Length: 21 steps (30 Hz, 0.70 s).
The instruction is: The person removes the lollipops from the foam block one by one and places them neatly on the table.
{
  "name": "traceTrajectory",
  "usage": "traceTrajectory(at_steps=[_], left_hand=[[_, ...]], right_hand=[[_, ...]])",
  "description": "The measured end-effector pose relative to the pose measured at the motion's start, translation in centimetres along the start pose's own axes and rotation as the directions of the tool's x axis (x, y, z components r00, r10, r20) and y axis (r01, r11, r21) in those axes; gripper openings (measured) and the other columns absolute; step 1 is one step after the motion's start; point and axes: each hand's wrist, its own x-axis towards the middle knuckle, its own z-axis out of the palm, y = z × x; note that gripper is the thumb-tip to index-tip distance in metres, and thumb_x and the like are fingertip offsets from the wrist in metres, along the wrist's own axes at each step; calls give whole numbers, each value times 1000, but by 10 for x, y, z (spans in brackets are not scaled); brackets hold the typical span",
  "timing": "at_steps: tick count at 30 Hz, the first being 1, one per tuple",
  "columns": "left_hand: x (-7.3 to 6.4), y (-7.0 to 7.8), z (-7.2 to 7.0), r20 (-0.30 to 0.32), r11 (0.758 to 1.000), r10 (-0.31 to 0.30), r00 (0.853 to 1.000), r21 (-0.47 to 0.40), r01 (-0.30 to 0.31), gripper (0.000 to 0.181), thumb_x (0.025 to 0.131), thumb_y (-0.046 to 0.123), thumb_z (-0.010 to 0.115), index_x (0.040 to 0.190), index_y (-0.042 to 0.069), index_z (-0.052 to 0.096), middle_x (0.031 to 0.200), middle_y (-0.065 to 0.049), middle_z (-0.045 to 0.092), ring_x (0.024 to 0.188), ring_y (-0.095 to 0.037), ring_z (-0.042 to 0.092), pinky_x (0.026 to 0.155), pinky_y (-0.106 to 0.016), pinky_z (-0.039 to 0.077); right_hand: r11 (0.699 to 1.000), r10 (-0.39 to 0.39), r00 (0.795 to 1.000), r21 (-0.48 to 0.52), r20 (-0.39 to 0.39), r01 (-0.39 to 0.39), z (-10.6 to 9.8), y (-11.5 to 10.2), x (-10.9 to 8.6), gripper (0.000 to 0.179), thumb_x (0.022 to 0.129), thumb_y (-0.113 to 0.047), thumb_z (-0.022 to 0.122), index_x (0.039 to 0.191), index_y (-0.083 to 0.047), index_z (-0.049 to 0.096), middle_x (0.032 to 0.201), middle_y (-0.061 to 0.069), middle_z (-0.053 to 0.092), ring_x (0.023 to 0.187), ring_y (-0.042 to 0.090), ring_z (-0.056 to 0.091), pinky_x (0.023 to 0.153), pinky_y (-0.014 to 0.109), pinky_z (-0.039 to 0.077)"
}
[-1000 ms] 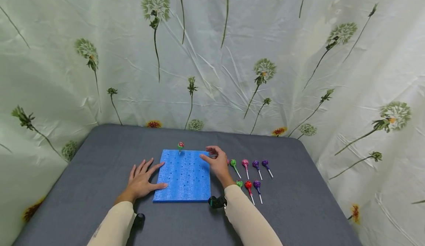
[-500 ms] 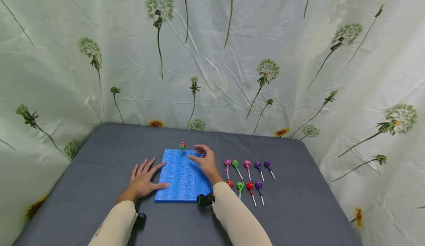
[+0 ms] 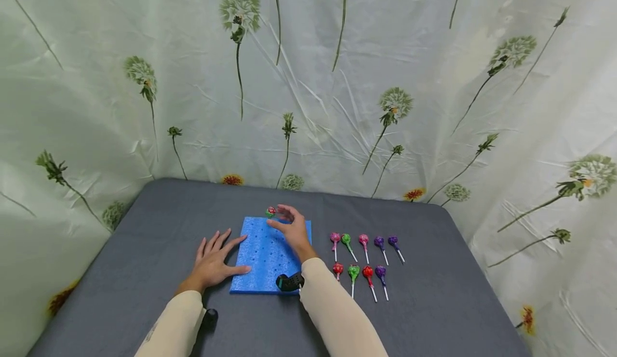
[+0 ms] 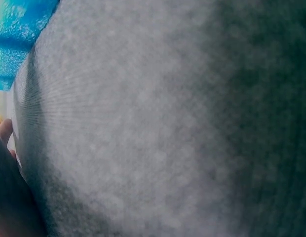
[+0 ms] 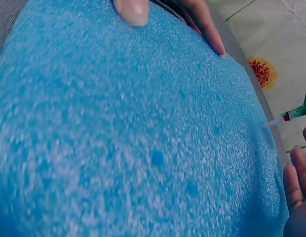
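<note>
A blue foam board [image 3: 262, 260] with rows of small holes lies on the grey table. One green-and-red wrapped lollipop [image 3: 270, 212] stands at its far edge; the right wrist view shows the white stick [image 5: 275, 122] set in the foam. My right hand [image 3: 295, 234] hovers over the board's far right part, thumb and fingers spread apart beside this lollipop. Its fingers [image 5: 293, 185] appear just below the candy, with a gap between. My left hand [image 3: 210, 267] lies spread at the board's left edge, thumb and index finger resting on the foam.
Right of the board lie two rows of lollipops, among them a pink lollipop [image 3: 363, 240], a green lollipop [image 3: 354, 272], a red lollipop [image 3: 368, 272] and a purple lollipop [image 3: 381, 273]. A flower-printed curtain [image 3: 328, 105] hangs behind the grey table [image 3: 434, 303].
My right hand has moved left from the board's right edge to beside the standing lollipop. The left hand stays on the board. The head view has shifted slightly.
</note>
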Motion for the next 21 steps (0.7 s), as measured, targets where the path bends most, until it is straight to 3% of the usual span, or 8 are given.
traceTrajectory(at_steps=[2,7,11,16,21], left_hand=[[0,0,-1,9,1000,-4,1000,7,4,94,71,69,69,145,19,42,154,-26,22,141,-49,6,110,-64,-7],[-1,4,-3,26,1000,-9,1000,13,8,93,72,67,69,147,20,41,155,-25,22,142,-49,7,110,-64,-6],[0,3,2,8,1000,15,1000,-10,-15,93,71,71,67,146,22,42,154,-25,23,142,-49,7,110,-64,-6],[-1,-2,4,-37,998,50,998,-27,-51,92,70,73,66,144,24,43,153,-25,25,141,-48,9,110,-64,-6],[-1,-1,-1,-19,1000,18,1000,-25,-18,92,70,67,71,145,20,44,154,-25,24,141,-49,7,110,-64,-6]], right_hand=[[1000,3,1000,13,6,-3,1,-10,-4,45,85,-9,74,126,0,58,126,15,61,114,33,56,92,44,50],[1000,10,1000,14,-19,-9,6,-1,4,40,85,-8,74,123,-2,61,120,14,63,107,30,58,86,39,52],[1000,-15,998,13,-64,16,9,10,10,32,85,-8,74,116,-3,66,110,11,67,96,20,60,81,32,52],[999,-47,996,2,-74,48,10,11,12,27,85,-7,73,111,-1,68,105,12,69,93,18,62,81,31,53],[997,-51,997,-52,-53,49,13,7,13,26,85,-8,73,110,-3,69,104,11,69,93,19,63,80,32,53]])
